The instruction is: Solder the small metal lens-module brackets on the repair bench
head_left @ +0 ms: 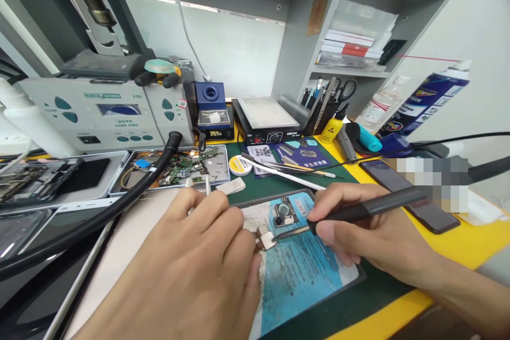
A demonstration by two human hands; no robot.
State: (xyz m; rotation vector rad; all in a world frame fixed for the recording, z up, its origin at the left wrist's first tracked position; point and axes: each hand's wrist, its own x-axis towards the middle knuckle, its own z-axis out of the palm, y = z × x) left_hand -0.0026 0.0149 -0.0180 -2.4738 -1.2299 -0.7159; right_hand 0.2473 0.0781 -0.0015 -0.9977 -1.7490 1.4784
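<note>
My right hand [358,228] is closed around a soldering iron [358,211] with a black grip. The iron's tip reaches a small whitish part [268,240] with a brown flex cable, lying on a blue-and-white work pad [303,271]. My left hand [199,260] is closed just left of that part, its fingers curled. Pale ends of some object [199,185] stick out above its knuckles; the fingertips are hidden, so I cannot make out what it grips. Beyond the part, a phone camera module [284,212] rests on the pad.
A hot-air station [115,111] and a soldering station [215,117] stand behind. A black hose [159,164] crosses the left side above a tray [223,162] of circuit boards. On the right are a phone [382,175], a yellow bottle [332,127] and a blue spray can [426,98].
</note>
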